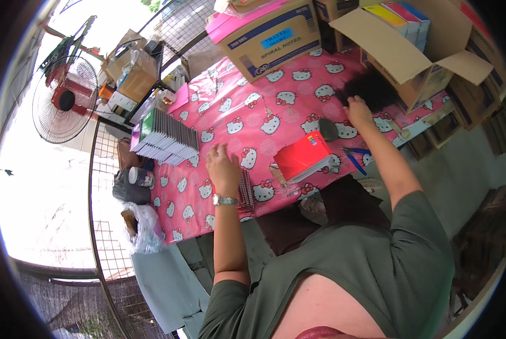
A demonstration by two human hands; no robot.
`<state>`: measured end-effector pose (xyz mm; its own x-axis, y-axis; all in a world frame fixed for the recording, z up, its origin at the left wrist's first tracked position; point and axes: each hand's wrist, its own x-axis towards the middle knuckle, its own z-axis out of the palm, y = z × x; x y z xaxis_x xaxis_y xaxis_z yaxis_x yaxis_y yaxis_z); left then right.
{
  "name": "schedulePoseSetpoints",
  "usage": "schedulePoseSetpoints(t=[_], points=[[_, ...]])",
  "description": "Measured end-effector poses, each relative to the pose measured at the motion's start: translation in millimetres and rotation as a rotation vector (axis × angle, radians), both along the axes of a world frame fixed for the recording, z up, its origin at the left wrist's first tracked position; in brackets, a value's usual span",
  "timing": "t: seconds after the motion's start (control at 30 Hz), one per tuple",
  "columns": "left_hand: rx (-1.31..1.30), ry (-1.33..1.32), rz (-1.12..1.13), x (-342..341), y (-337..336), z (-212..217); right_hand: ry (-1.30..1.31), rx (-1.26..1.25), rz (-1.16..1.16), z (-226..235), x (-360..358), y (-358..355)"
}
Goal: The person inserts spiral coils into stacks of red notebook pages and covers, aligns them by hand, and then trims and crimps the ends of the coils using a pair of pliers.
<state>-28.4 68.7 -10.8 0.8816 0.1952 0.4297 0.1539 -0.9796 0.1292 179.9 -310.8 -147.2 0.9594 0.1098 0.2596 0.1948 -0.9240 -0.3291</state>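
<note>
My left hand (223,168), with a watch at the wrist, hovers palm down over the pink table cover (230,130). Its fingers are apart and hold nothing. Close beside that wrist is a stack of thin dark striped edges (245,193), partly hidden by my forearm. My right hand (359,111) reaches to the near-left edge of a black bristly pile (374,90), fingers slightly apart; nothing shows in them. Between my hands lies a stack of red-covered notebooks (304,156). A grey rounded lump (328,129) sits at its far right corner, and blue-handled pliers (355,160) lie to its right.
A tall stack of notebooks (167,138) stands at the table's left. One cardboard box (270,42) sits at the back; an open box (403,73) with colourful notebooks stands back right. A fan (66,100), a plastic bag (145,226) and a lidded jar (141,177) are further left.
</note>
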Motion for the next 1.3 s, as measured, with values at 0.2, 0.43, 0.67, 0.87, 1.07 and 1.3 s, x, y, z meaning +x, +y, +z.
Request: schedulePoseSetpoints(t=[0.2,0.43,0.67,0.87,1.07,1.3], points=[[-0.080,0.186,-0.634,-12,-143,5,0.184,-0.190,-0.049,0,27,13],[-0.063,0.264,-0.735,-4,-134,13,-0.113,0.338,0.234,54,-7,-4],[0.127,0.209,-0.687,2,-125,-5,0.059,0.599,0.566,113,-100,16],[-0.091,0.345,-0.698,16,-114,7,0.165,0.613,0.751,124,-122,12],[-0.134,0.277,-0.680,18,-114,25,0.093,0.641,0.757,134,-124,19],[-0.101,0.008,-0.572,28,-117,20,-0.073,0.632,0.722,148,-123,33]])
